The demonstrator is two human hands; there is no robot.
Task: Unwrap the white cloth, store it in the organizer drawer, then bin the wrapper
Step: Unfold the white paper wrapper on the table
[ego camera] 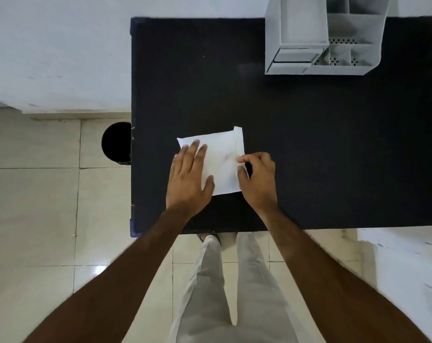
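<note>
While my left hand (190,177) lies flat and open on the white packet (221,164) to pin it to the black table (309,144), my right hand (258,178) pinches its edge flap, likely to peel the wrapper open.

A white wrapped packet (222,162) lies on the black desk (321,144). The left hand (189,177) presses flat on it while the right hand (258,179) pinches its right edge. A grey organizer (299,33) stands at the desk's far corner; a black bin (117,143) sits on the floor beside the desk.
</note>
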